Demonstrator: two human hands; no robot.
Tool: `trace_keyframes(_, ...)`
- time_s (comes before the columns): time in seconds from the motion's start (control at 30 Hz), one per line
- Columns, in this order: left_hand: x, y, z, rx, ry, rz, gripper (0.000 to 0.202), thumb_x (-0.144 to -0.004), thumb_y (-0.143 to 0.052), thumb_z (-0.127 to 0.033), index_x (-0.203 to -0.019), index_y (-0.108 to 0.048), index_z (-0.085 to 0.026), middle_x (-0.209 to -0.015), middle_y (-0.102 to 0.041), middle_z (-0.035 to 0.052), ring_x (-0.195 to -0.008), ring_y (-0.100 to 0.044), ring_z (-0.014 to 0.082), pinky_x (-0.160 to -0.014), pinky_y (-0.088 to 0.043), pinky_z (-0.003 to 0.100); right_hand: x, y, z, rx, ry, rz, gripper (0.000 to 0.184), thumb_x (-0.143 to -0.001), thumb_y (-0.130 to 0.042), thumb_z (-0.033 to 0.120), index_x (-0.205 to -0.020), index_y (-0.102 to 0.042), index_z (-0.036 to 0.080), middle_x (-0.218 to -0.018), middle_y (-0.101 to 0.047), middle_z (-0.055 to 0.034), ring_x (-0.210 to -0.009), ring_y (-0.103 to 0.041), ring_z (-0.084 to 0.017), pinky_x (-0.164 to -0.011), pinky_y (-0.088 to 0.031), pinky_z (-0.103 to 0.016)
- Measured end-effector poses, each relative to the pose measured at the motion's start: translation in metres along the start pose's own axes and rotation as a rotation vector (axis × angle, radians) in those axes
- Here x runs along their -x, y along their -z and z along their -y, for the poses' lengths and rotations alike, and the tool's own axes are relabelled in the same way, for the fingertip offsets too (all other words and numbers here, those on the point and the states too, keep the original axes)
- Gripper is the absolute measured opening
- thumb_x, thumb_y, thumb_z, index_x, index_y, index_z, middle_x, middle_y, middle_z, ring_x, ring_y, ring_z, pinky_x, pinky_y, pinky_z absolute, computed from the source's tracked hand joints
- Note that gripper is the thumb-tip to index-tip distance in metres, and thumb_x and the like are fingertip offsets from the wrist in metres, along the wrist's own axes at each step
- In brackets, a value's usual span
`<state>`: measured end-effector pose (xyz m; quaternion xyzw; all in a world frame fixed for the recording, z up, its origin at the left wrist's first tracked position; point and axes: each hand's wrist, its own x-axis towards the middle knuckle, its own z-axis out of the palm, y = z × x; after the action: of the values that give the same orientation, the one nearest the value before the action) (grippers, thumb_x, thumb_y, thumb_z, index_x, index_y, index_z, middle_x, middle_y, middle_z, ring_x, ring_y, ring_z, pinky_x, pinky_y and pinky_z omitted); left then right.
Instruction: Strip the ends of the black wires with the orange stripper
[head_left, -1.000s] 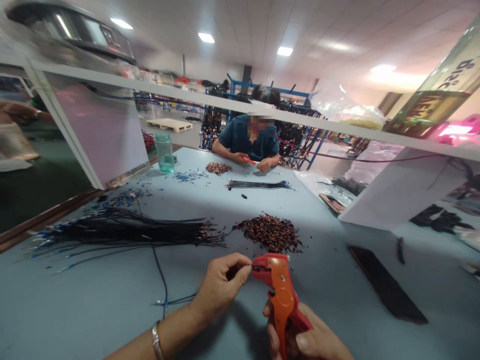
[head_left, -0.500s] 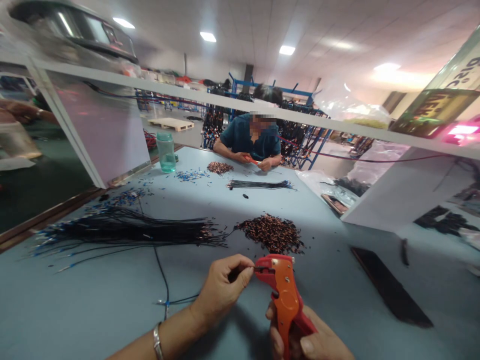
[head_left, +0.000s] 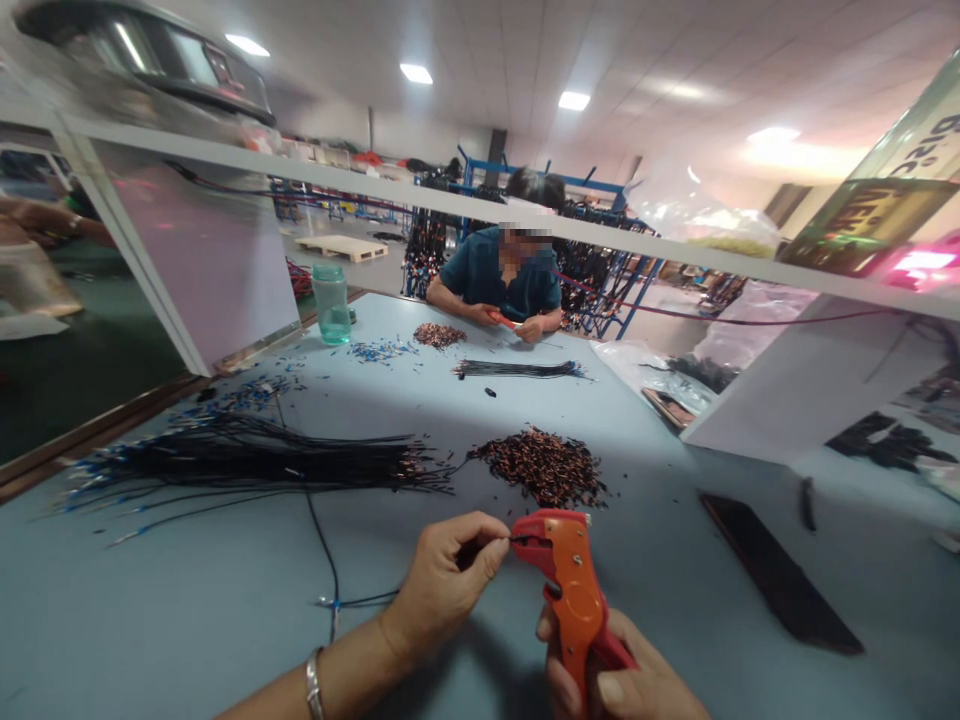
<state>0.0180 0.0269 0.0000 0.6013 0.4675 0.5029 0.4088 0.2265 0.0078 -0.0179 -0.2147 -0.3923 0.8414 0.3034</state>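
My right hand (head_left: 611, 670) is wrapped round the handles of a red and orange wire stripper (head_left: 577, 590), held upright with its jaws facing left. Between thumb and forefinger, my left hand (head_left: 457, 565) pinches a black wire (head_left: 367, 600), whose tip sits at the mouth of the stripper's jaws. The wire runs out behind my left hand toward blue-tipped ends on the table. Beyond my hands lies a heap of short black and copper offcuts (head_left: 544, 468). To its left rests a long bundle of black wires (head_left: 262, 458) with blue connectors at the left ends.
A dark phone-like slab (head_left: 780, 575) lies at the right. Across the table (head_left: 420, 405), a co-worker (head_left: 502, 270) holds an orange tool near a smaller wire bundle (head_left: 521, 369). A green bottle (head_left: 331, 305) stands far left. A white shelf bar (head_left: 450, 205) crosses above.
Almost nothing differs. The stripper and my right hand have shifted very slightly to the right and down, while my left hand keeps its pinch on the wire.
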Motion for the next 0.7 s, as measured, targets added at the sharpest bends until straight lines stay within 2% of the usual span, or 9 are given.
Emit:
trace_keyframes(0.2,-0.0007,0.0005,-0.0037,0.008,0.002,0.004,0.023,-0.084,-0.054,-0.03,-0.075,-0.066,-0.013,-0.061,-0.052,-0.0005,-0.057,-0.04,0.0111,-0.054,-0.034,0.021,0.0021,-0.0033,0.0029,0.06,-0.008,-0.057,0.05,-0.065,-0.08,0.041,-0.101,-0.06,0.013,-0.066,-0.056,0.0008,-0.052,-0.045,-0.008,-0.052,-0.033,-0.021)
trace_keyframes(0.5,-0.0005,0.0007,-0.005,0.017,-0.007,0.01,0.022,-0.084,-0.055,-0.027,-0.075,-0.067,-0.012,-0.06,-0.051,-0.0011,-0.056,-0.04,0.0102,-0.053,-0.034,0.02,0.003,-0.007,0.0042,0.055,-0.03,-0.073,0.048,-0.063,-0.081,0.041,-0.095,-0.058,0.013,-0.064,-0.054,0.0017,-0.05,-0.043,-0.007,-0.05,-0.031,-0.021)
trace_keyframes(0.7,-0.0025,0.0006,-0.0035,0.007,0.016,0.022,0.023,-0.084,-0.054,-0.028,-0.075,-0.067,-0.012,-0.061,-0.05,-0.0016,-0.057,-0.04,0.0105,-0.054,-0.033,0.02,0.0035,-0.0091,0.0019,0.083,-0.04,-0.138,0.046,-0.062,-0.082,0.043,-0.09,-0.057,0.014,-0.062,-0.052,0.0034,-0.049,-0.043,-0.006,-0.049,-0.03,-0.02)
